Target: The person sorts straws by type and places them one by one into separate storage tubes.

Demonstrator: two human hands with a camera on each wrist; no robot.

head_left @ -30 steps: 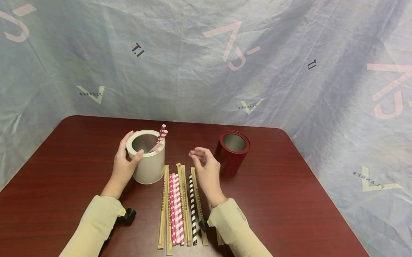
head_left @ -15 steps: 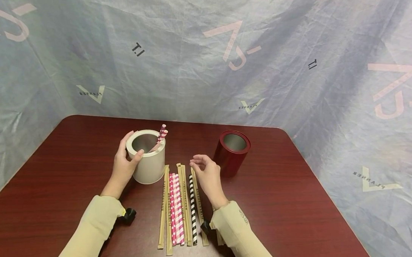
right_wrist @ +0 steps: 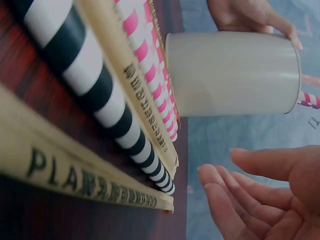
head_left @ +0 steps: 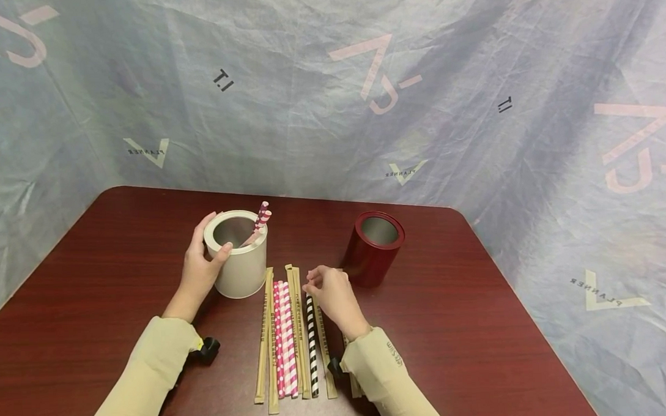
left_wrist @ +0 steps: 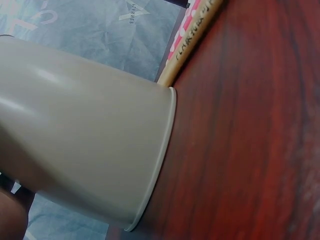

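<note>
Right hand (head_left: 335,296) lower, half-open near black-striped straw (head_left: 312,343)

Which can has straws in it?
The cream can, gripped by the left hand; striped straws stick out of it, none out of the red can.

The cream can (head_left: 241,273) and the red can (head_left: 365,259) appear to be smooth painted metal, softly glossy outside and grey metallic within. The black-and-white straw (head_left: 312,343) and the brown wrappers (head_left: 262,357) look like paper, the wrappers matt. The tabletop (head_left: 453,338) shows smooth, low-sheen wood grain; the backdrop (head_left: 296,111) is creased, faintly shiny, cloth-like sheeting.
</note>
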